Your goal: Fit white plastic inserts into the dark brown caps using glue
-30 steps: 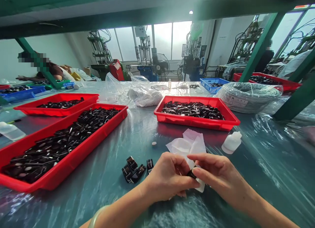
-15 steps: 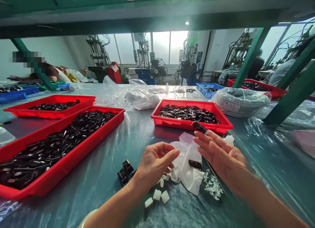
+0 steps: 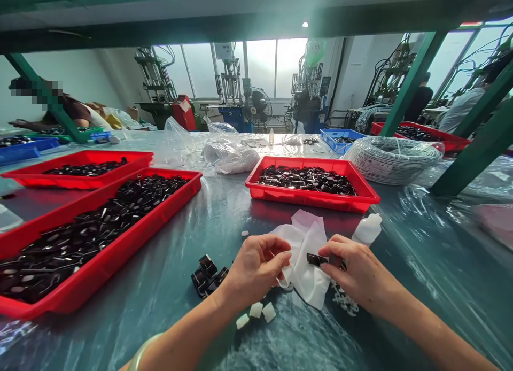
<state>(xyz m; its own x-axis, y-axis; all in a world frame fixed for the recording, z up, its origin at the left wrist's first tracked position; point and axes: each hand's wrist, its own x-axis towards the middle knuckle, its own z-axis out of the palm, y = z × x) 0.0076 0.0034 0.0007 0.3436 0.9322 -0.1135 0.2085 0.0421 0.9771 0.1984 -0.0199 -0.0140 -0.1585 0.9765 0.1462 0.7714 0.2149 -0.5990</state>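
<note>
My right hand [image 3: 352, 269] has its thumb and forefinger closed on a small glossy black plastic part [image 3: 316, 259], just over a crumpled white cloth [image 3: 306, 285]. My left hand [image 3: 258, 261] is held to the left of the cloth, fingers curled and thumb close to the forefinger; whatever may lie between them is too small to make out. Several black parts [image 3: 206, 275] lie by my left wrist. White blocks [image 3: 256, 309] rest below that hand. Tiny white pieces [image 3: 344, 299] are scattered under my right hand, partly hidden by it.
A red tray [image 3: 312, 201] of black parts stands ahead, with a long red tray [image 3: 132, 253] and another red tray [image 3: 80, 182] at left. A white bottle [image 3: 367, 229] lies beyond my right hand. Wrapped cable coil [image 3: 395, 160] and green posts [image 3: 460, 168] stand at right.
My right hand has turned over and come down to the black part on the cloth, pinching it. The black piece earlier between its raised fingers no longer shows there. My left hand has barely moved.
</note>
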